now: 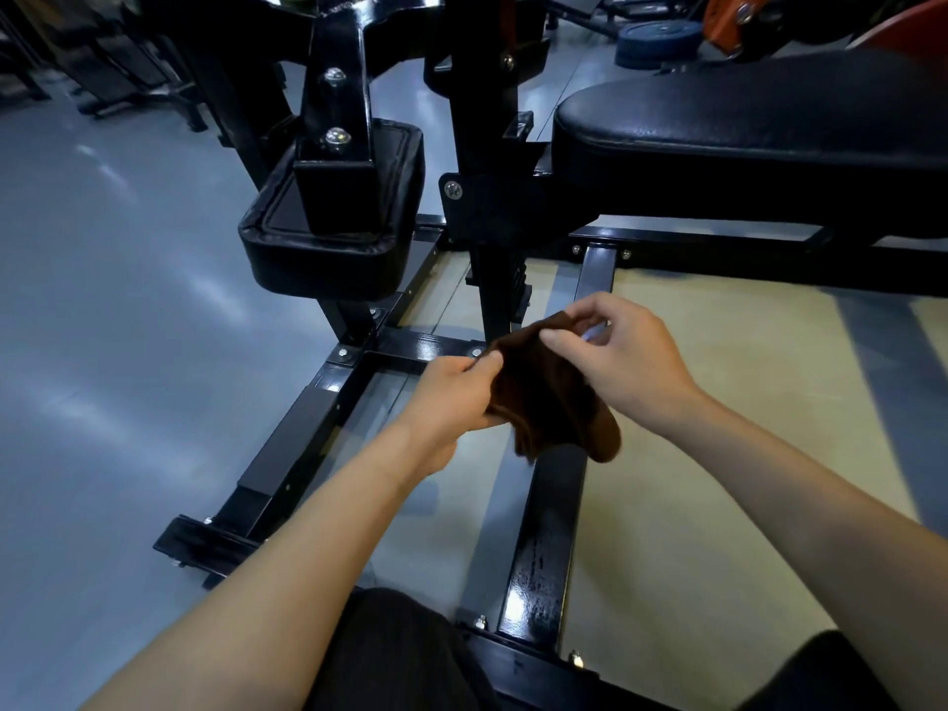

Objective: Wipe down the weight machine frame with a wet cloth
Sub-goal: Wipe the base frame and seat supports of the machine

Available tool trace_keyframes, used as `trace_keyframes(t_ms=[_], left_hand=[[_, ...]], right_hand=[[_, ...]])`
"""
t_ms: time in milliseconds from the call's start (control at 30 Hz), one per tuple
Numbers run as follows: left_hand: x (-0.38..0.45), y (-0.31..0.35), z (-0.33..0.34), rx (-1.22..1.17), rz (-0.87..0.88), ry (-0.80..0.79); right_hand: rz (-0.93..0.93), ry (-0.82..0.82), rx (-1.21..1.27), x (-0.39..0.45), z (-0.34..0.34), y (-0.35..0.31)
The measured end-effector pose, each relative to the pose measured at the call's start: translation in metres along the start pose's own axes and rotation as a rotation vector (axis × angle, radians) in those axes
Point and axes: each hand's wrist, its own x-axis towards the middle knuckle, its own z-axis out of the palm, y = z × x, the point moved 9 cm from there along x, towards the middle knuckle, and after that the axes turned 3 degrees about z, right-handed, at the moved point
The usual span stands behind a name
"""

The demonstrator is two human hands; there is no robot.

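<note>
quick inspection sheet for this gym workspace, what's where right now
surface: grey floor with tan panels inside the base
job's things: brown cloth held above the black machine frame, off it; wet streaks on the near rail
clutter: nothing seen
grippers: left hand and right hand both pinch the cloth
cables: nothing seen
surroundings: small pad, bench pad, blue weight plates
</note>
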Motion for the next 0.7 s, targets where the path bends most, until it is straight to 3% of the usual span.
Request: trace_keyframes(t_ms=[67,167,267,333,467,600,700], left_hand=[[-0.004,0.003,0.018,-0.288,-0.061,-0.138],[-0.006,0.009,0.023,-0.331,-0.034,-0.214],[-0.003,0.007,0.016,-0.320,-0.020,-0.152],[0.000,0.005,0.011,-0.317,-0.015,-0.131],[-0.001,0.011,0.006,-0.363,0.020,-0.133],[0.000,0.012,-0.006,-0.457,0.045,-0.043],[0.000,0.015,-0.007,-0.513,0.047,-0.025]], right_hand=[[-0.001,-0.114,0.077,-0.006,0.019,-0.009],[0.120,-0.387,0.249,-0.015,0.038,-0.012],[0.291,-0.261,0.431,-0.005,0.019,0.007],[0.293,-0.200,0.377,0.001,0.008,0.015],[0.306,-0.538,0.165,-0.013,0.029,0.023],[0.312,-0.531,0.195,-0.014,0.028,0.017],[0.424,-0.562,0.405,-0.017,0.035,0.011]])
